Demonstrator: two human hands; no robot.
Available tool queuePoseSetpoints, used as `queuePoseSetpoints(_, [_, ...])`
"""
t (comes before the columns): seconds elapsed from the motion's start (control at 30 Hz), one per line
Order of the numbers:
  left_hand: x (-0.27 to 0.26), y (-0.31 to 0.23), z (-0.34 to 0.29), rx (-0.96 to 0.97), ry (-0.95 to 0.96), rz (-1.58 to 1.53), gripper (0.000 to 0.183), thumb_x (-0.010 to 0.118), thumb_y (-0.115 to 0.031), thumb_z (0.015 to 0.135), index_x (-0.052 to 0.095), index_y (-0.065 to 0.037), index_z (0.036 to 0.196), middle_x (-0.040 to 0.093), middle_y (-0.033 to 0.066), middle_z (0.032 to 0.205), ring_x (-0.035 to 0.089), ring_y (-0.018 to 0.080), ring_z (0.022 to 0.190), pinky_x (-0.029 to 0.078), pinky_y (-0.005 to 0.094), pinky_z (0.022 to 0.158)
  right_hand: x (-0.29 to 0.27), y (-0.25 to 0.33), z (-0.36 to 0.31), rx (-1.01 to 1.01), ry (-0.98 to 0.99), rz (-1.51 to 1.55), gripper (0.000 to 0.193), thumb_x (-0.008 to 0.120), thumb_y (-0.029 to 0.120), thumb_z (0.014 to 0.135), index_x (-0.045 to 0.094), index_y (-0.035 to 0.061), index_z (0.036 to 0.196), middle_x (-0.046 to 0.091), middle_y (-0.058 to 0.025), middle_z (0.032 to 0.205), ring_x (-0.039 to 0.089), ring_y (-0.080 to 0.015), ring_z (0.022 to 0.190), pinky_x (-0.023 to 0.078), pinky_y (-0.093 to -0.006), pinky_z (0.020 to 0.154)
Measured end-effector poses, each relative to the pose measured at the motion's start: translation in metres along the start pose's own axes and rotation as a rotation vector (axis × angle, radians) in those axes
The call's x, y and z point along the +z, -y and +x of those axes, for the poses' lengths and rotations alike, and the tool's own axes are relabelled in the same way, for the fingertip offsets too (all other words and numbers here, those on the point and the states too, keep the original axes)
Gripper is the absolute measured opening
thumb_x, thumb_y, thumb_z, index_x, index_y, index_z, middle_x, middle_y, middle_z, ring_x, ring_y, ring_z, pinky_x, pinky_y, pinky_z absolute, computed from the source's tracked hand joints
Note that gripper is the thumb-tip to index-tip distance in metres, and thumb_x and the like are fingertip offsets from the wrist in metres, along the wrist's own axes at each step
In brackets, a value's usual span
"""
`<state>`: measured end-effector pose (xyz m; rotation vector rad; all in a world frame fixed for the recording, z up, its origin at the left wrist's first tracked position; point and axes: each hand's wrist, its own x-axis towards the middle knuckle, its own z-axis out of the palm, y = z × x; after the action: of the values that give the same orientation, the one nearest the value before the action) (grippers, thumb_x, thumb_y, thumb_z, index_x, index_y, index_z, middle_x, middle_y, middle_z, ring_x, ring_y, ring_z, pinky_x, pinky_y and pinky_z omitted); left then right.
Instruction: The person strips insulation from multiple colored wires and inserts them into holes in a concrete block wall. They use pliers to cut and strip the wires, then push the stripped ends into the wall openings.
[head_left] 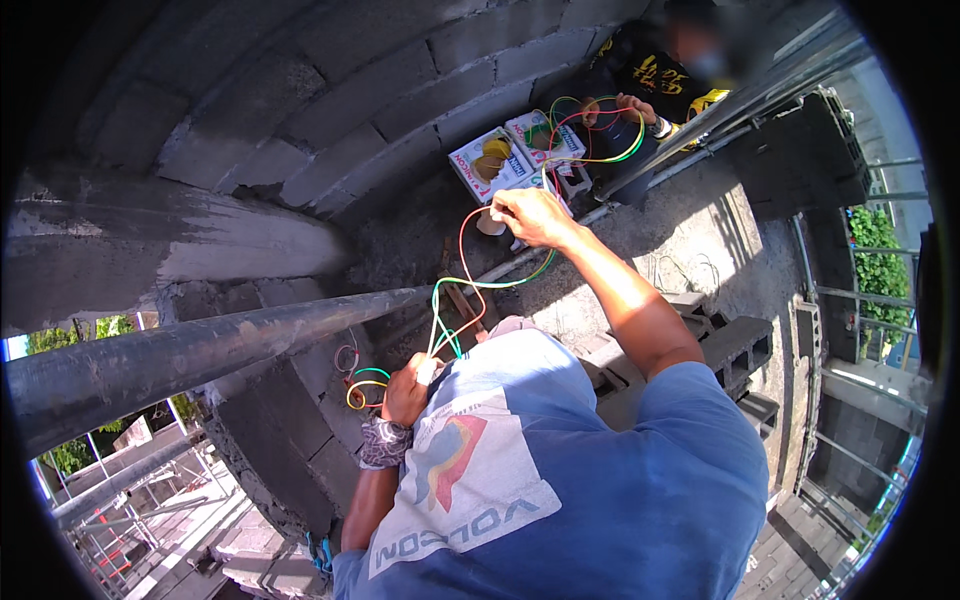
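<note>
My left hand (405, 390) is closed around several thin electrical wires (436, 312) in red, green, yellow and white, and their short ends curl out beyond its outer side. Something white shows at its fingertips. Farther ahead, my right hand (535, 217) is closed, with the fingers pinched on the wires. A red wire (462, 240) and a green wire (510, 284) sag in loops between my hands. Under the right hand's fingertips is a pale round thing (490, 222) that I cannot make out. Beyond, another person's hands (632, 108) hold more of the red, yellow and green wires.
Two open cartons (490, 166) with yellow and green wire coils stand ahead, beside a block wall (400, 75). A thick metal pipe (200, 345) crosses on the left; another pole (740, 95) slants at upper right. Hollow concrete blocks (735, 350) lie right of me.
</note>
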<state>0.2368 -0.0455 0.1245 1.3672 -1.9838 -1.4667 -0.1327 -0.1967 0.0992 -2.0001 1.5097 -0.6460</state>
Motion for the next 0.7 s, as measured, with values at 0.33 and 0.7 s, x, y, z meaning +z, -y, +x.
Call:
queuePoseSetpoints(0.33, [-0.017, 0.017, 0.015, -0.109, -0.089, 0.045, 0.032, 0.057, -0.03, 0.107, 0.07, -0.001, 0.104, 0.068, 0.014, 0.085, 0.066, 0.0162, 0.082, 0.051, 0.033, 0.075, 0.057, -0.018, -0.021, 0.142, 0.236, 0.058, 0.027, 0.072, 0.017, 0.091, 0.065, 0.0078, 0.116, 0.073, -0.0156, 0.112, 0.069, -0.0357, 0.109, 0.054, -0.0466, 0.093])
queuePoseSetpoints(0.7, [-0.003, 0.075, -0.015, -0.185, -0.072, 0.005, 0.03, 0.058, -0.029, 0.104, 0.069, -0.004, 0.118, 0.072, 0.0213, 0.09, 0.068, 0.0342, 0.079, 0.051, 0.0391, 0.072, 0.085, -0.03, -0.051, -0.138, 0.209, -0.212, 0.009, 0.066, 0.019, 0.093, 0.067, 0.0125, 0.099, 0.068, -0.0074, 0.084, 0.068, -0.0303, 0.084, 0.047, -0.0442, 0.075])
